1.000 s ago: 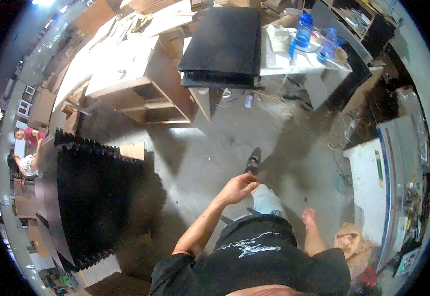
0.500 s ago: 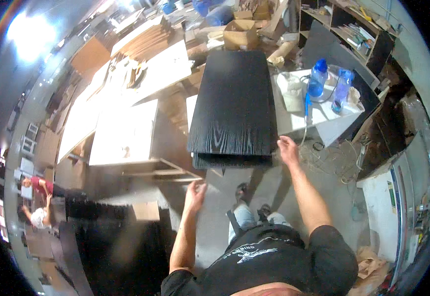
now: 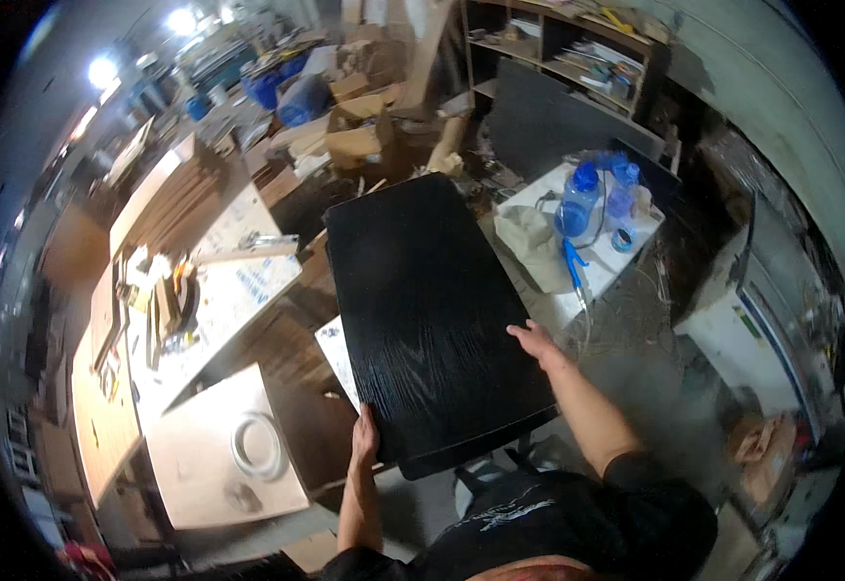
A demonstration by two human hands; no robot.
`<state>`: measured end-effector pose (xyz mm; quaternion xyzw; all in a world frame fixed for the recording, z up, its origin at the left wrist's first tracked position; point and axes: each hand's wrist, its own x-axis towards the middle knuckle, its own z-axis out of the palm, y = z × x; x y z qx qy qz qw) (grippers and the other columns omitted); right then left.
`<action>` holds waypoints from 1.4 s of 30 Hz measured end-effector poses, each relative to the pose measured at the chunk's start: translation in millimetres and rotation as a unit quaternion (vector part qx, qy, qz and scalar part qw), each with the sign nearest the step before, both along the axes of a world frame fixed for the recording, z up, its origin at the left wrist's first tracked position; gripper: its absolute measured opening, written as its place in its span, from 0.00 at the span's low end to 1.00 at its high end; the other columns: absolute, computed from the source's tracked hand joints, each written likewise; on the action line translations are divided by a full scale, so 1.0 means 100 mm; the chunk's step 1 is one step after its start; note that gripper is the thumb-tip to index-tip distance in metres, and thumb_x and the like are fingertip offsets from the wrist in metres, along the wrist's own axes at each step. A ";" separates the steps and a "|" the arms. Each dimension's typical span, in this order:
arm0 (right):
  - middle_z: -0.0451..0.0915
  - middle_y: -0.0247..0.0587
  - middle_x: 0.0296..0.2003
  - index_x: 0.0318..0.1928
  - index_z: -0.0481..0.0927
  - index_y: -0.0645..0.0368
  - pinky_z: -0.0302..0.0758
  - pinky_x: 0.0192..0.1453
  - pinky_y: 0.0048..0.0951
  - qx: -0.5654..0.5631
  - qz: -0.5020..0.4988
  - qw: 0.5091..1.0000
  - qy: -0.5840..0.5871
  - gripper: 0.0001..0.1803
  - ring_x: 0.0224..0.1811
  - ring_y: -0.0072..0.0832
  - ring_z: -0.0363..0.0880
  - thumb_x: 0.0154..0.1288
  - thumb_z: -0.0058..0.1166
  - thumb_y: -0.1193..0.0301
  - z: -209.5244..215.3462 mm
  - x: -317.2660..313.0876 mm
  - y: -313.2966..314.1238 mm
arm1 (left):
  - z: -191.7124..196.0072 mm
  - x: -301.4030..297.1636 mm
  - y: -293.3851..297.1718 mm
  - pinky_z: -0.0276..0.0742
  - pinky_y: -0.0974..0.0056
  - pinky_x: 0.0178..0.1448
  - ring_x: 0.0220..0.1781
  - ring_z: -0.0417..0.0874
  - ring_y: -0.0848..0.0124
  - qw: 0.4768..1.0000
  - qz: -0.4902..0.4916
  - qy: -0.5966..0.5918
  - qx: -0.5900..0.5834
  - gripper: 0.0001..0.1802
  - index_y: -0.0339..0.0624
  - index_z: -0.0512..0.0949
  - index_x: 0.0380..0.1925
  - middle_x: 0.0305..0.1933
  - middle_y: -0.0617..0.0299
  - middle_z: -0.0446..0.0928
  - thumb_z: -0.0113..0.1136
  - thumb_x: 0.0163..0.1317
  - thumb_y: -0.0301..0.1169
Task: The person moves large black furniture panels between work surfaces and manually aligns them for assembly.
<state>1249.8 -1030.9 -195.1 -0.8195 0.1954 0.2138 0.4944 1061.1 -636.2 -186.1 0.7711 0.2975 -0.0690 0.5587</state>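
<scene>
1. Black wood-grain board [image 3: 432, 310]: directly in front of the wearer, long sides running toward 11 o'clock, a second dark layer showing beneath its near end.
2. Left hand [image 3: 365, 441]: at the board's 7 o'clock, against the left edge, thumb up, fingers mostly hidden.
3. Right hand [image 3: 537, 341]: at 3 o'clock, half open, thumb reaching over the right edge. I cannot tell how firmly either hand closes underneath.
4. Half a second ago the left hand was clear of the board and the right beside its near corner; now they meet opposite edges, which I judge puts the board under two-handed control.
5. At 2 o'clock, a white table [image 3: 601, 279] bears a beige cap [image 3: 529, 242], a blue bottle [image 3: 577, 205] and a blue air gun [image 3: 574, 261].
6. At 8 o'clock, a white ring [image 3: 238, 441] lies on a pale cabinet [image 3: 190, 460].
7. Farther out: cardboard box [image 3: 359, 143] at 11, shelving [image 3: 650, 70] at 1.
</scene>
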 end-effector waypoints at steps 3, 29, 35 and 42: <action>0.62 0.58 0.72 0.73 0.59 0.68 0.59 0.76 0.39 0.085 0.016 0.989 0.124 0.55 0.76 0.48 0.58 0.60 0.59 0.38 0.53 0.20 0.17 | 0.20 -0.04 0.14 0.70 0.60 0.56 0.46 0.77 0.63 0.999 0.007 -0.029 -0.038 0.40 0.24 0.76 0.51 0.42 0.49 0.79 0.34 0.77 0.58; 0.84 0.46 0.31 0.45 0.79 0.65 0.79 0.39 0.33 -0.198 -0.239 0.864 -0.397 0.27 0.31 0.32 0.85 0.56 0.71 0.56 2.87 -4.07 -3.50 | 1.63 0.26 -4.22 0.43 0.34 0.78 0.81 0.41 0.40 0.872 -0.179 -0.172 -0.421 0.62 0.39 0.37 0.77 0.81 0.41 0.35 0.36 0.60 0.78; 0.83 0.40 0.26 0.37 0.79 0.65 0.77 0.35 0.31 -0.243 -0.398 0.775 -0.426 0.35 0.29 0.25 0.80 0.39 0.80 0.50 3.04 -5.06 -4.14 | 0.79 -0.45 -6.37 0.46 0.40 0.80 0.79 0.52 0.46 0.722 -0.304 -0.187 -0.593 0.61 0.41 0.46 0.77 0.80 0.49 0.47 0.40 0.59 0.78; 0.75 0.38 0.21 0.34 0.79 0.61 0.72 0.31 0.35 -0.490 -0.447 0.689 -0.291 0.41 0.24 0.36 0.73 0.30 0.78 0.39 2.60 -5.73 -5.16 | 0.21 -0.72 -8.13 0.60 0.45 0.74 0.70 0.66 0.53 0.814 -0.350 0.144 -0.440 0.49 0.45 0.56 0.74 0.71 0.50 0.64 0.29 0.68 0.73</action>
